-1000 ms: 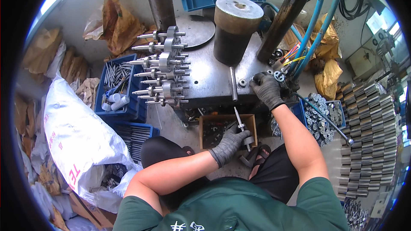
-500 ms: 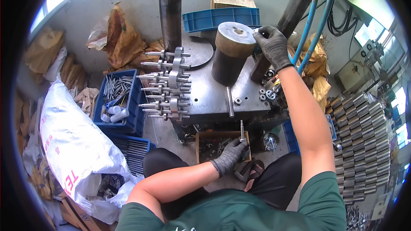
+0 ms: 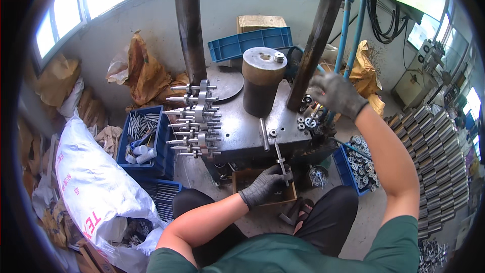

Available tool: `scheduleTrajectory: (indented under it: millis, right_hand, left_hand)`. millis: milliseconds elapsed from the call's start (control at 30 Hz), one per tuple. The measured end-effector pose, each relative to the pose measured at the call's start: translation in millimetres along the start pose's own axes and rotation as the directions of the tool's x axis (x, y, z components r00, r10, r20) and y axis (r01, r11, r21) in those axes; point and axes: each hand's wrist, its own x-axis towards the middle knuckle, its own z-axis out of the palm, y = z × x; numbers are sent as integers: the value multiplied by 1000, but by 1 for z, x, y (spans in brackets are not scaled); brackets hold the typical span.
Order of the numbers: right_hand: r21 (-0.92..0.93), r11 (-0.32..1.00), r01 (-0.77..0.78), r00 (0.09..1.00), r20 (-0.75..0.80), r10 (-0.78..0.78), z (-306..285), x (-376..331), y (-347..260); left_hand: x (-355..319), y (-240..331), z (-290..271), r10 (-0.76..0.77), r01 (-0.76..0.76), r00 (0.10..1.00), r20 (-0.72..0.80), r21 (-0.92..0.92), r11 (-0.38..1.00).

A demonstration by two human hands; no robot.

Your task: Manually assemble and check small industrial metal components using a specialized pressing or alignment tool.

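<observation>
My left hand [image 3: 267, 184], in a dark grey glove, grips a stepped metal shaft [image 3: 278, 152] with a collar on it. The shaft stands tilted up in front of the steel press table [image 3: 232, 124]. Blurred by motion, my gloved right hand [image 3: 336, 92] hangs right of the press's right column, above small metal rings [image 3: 306, 122] at the table's right side; its fingers are smeared. A thick steel cylinder [image 3: 263, 83] stands on the table, with a small metal ring [image 3: 278, 57] on its top. In front of the cylinder lie a short rod [image 3: 264, 134] and a washer [image 3: 273, 132].
Several shaft assemblies [image 3: 201, 116] line the table's left side. Blue bins [image 3: 166, 144] of metal parts stand left, beside a white sack [image 3: 101, 177]. A blue crate [image 3: 357, 164] of small wheels is right, before stacked metal cylinders [image 3: 429, 167]. A wooden box [image 3: 242, 178] sits below.
My right hand has let go of the small ring at the cylinder's top and moved right and down. My left hand still holds the shaft, now tilted more left. The view has shifted.
</observation>
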Motion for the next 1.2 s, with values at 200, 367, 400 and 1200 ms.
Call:
scheduleTrajectory:
  millis: [200, 367, 400, 1200]
  right_hand:
    - [-44, 989, -141, 849, 508, 143, -39, -166, 41]
    - [-85, 943, -323, 702, 647, 299, -48, -234, 60]
    - [-71, 943, -327, 712, 638, 294, -48, -241, 61]
    - [182, 943, -279, 914, 353, 203, -18, -242, 55]
  left_hand:
    - [-18, 67, 27, 473, -430, 881, -11, 398, 810]
    - [29, 166, 68, 799, -745, 594, 95, 438, 503]
    - [41, 193, 67, 835, -777, 519, 183, 508, 372]
    - [155, 317, 77, 807, -562, 589, -50, 692, 453]
